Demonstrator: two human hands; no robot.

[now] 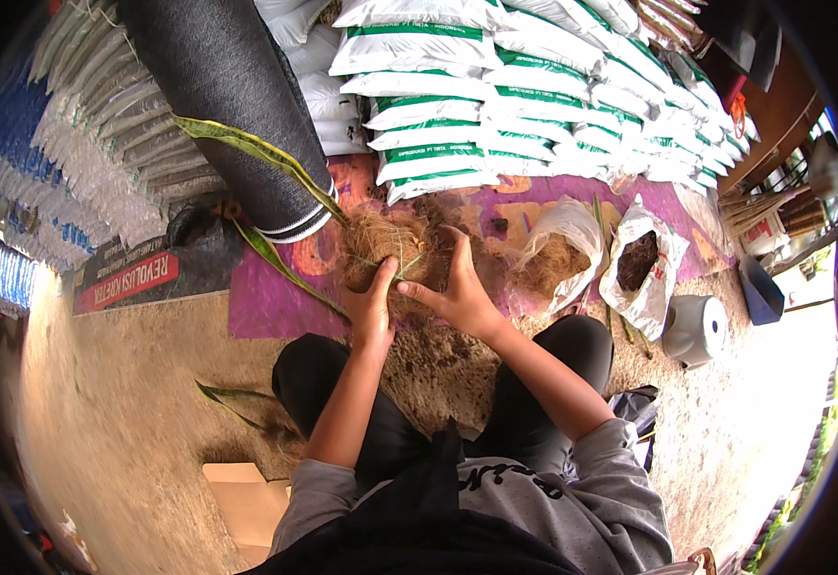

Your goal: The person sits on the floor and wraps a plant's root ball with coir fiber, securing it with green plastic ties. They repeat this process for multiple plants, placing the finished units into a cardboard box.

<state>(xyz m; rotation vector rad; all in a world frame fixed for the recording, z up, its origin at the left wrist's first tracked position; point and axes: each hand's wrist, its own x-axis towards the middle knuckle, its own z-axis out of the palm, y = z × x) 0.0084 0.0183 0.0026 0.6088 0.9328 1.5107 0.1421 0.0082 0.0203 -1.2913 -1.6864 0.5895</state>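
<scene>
Fiber bundle just R of blk mesh roll's lower end; attached leaf runs long axis back across roll. L hand, nearer roll, fingers gripping bundle; R hand farther, fingers spread alongside, grip unclear.

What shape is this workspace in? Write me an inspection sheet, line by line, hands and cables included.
Surface: purple printed sheet on a rough floor, with dark crumbs scattered.
Job's things: brown fibre bundle; yellow-edged snake plant leaves extend to its left.
Clutter: open white sack of brown fibre, open white sack of dark soil, loose leaf, cardboard piece.
Hands: left hand grips the bundle's near side; right hand touches its right side.
Cables: nothing seen.
Surroundings: stacked white-and-green sacks and rolled black netting beyond.
</scene>
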